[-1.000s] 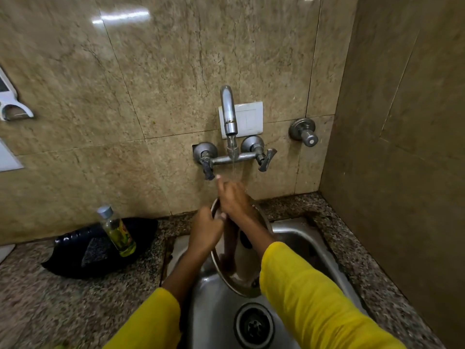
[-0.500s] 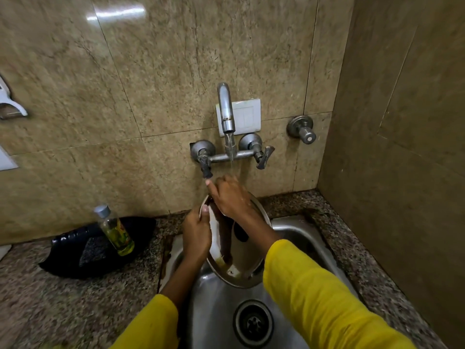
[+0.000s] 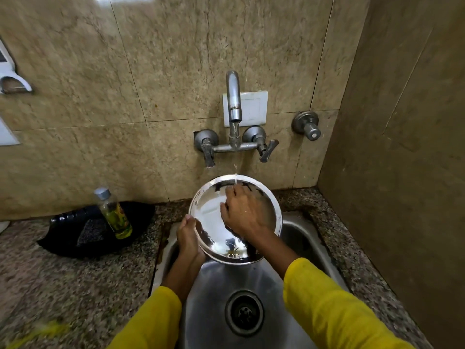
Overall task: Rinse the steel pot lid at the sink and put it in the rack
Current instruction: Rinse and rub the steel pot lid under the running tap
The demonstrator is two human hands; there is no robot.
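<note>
The round steel pot lid (image 3: 214, 222) is held over the steel sink (image 3: 299, 238), its shiny face tilted toward me. My left hand (image 3: 188, 236) grips its left rim from below. My right hand (image 3: 240, 211) lies flat on the lid's face, fingers spread, covering its middle and right part. A thin stream of water falls from the wall tap (image 3: 233, 96) and lands on the lid's far edge by my right fingertips. No rack is in view.
A clear bottle with yellow-green liquid (image 3: 113, 214) stands on a black tray (image 3: 75, 235) on the speckled granite counter (image 3: 75, 285) left of the sink. The drain (image 3: 244, 313) is in the basin's near part. A tiled wall closes the right side.
The lid has turned from nearly edge-on to face me fully. My right hand has shifted from its top rim onto its face, and my left hand has slid lower along the left rim.
</note>
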